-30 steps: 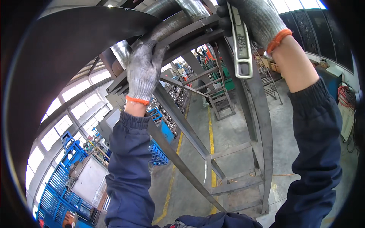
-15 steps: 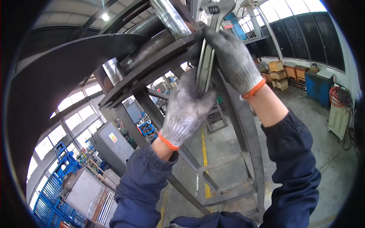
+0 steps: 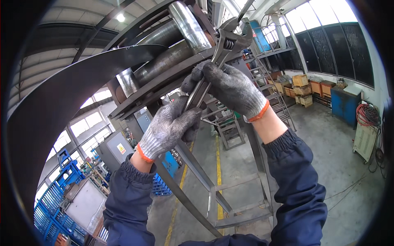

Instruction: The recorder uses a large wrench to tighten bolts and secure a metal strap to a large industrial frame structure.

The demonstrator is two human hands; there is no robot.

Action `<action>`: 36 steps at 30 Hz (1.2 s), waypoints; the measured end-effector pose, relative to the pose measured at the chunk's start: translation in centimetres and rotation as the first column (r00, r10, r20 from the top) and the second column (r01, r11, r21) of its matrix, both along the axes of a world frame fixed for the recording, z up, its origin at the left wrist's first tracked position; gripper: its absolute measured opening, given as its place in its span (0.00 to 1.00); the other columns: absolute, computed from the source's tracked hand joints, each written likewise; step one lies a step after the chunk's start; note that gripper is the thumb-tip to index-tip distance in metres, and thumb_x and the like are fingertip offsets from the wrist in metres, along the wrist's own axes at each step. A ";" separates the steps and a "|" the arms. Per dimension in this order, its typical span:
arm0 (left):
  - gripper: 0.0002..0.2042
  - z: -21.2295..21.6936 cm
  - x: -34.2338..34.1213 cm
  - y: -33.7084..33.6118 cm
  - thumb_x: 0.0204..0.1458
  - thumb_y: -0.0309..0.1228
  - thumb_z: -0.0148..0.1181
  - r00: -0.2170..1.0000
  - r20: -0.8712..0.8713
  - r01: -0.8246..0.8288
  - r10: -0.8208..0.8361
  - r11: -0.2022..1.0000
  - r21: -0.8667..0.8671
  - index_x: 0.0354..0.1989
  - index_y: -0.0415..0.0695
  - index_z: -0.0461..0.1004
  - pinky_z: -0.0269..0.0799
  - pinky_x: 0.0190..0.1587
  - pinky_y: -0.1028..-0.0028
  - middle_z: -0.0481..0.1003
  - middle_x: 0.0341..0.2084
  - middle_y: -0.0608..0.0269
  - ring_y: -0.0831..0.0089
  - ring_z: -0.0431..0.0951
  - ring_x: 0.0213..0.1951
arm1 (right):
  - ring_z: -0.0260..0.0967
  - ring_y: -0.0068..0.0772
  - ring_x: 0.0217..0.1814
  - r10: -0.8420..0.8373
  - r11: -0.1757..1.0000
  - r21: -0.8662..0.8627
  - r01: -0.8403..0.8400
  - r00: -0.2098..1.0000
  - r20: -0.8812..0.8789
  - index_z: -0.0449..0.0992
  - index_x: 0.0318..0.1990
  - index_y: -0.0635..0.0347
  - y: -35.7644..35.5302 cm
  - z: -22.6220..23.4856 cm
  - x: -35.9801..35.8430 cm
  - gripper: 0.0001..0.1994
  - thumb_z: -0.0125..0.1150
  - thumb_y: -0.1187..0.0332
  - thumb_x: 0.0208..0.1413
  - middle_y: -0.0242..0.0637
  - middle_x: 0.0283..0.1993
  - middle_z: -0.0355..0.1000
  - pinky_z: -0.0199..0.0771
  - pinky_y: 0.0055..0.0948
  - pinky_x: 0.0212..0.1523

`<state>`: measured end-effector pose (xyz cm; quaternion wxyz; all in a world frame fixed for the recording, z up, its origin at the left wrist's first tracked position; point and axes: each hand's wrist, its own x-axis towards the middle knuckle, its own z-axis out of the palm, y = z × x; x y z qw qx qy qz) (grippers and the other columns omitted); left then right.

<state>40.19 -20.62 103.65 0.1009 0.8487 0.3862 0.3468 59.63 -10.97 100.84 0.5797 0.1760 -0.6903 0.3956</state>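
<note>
Both of my hands, in grey knitted gloves with orange cuffs, grip a large adjustable wrench (image 3: pixel 197 95). My left hand (image 3: pixel 166 125) is closed round the lower end of its handle. Higher up, just below the jaw, my right hand (image 3: pixel 234 88) wraps the same handle. The wrench head (image 3: pixel 232 39) points up and away to the right, beside the end of a steel roller machine. A threaded rod or bolt seems to stand by the jaw, but whether they touch I cannot tell. Shiny steel rollers (image 3: pixel 189 26) lie in the dark frame (image 3: pixel 164 80) left of the wrench.
A curved dark metal sheet (image 3: pixel 78 78) sweeps from the rollers across the left. Below stands a steel leg frame (image 3: pixel 242 221). Metal stairs (image 3: pixel 273 92), wooden crates (image 3: pixel 301 86), a blue cabinet (image 3: pixel 344 102) and a cream machine with hoses (image 3: pixel 365 135) are at right.
The wrench has tilted, its handle end swinging left and toward me. Both hands have moved left with it, still gripping, and the wrench head shows more fully.
</note>
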 end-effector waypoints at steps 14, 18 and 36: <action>0.11 6.3 1.5 -0.1 0.65 0.39 0.55 0.797 -0.160 -0.032 0.582 0.305 0.952 0.43 0.44 0.72 0.74 0.35 0.51 0.79 0.29 0.44 0.43 0.80 0.34 | 0.72 0.47 0.59 -0.957 -0.282 -0.147 0.948 -0.269 0.104 0.67 0.63 0.60 2.5 -6.9 6.9 0.40 0.74 0.44 0.49 0.49 0.55 0.74 0.73 0.41 0.60; 0.13 6.7 3.6 -1.2 0.66 0.40 0.53 0.645 -0.170 -0.043 0.745 0.257 0.965 0.46 0.43 0.71 0.77 0.37 0.51 0.79 0.31 0.43 0.44 0.81 0.35 | 0.59 0.50 0.71 -0.834 -0.339 0.067 0.938 -0.333 0.440 0.48 0.76 0.55 3.7 -9.9 3.6 0.59 0.80 0.47 0.40 0.51 0.71 0.57 0.65 0.48 0.67; 0.15 7.9 12.1 -6.9 0.66 0.42 0.51 0.241 -0.146 -0.062 0.959 0.165 0.984 0.49 0.43 0.74 0.78 0.41 0.51 0.81 0.35 0.44 0.44 0.82 0.38 | 0.74 0.46 0.58 -0.914 -0.242 -0.087 0.966 -0.197 0.356 0.56 0.73 0.59 7.1 -11.7 5.6 0.48 0.77 0.56 0.46 0.47 0.58 0.72 0.77 0.44 0.54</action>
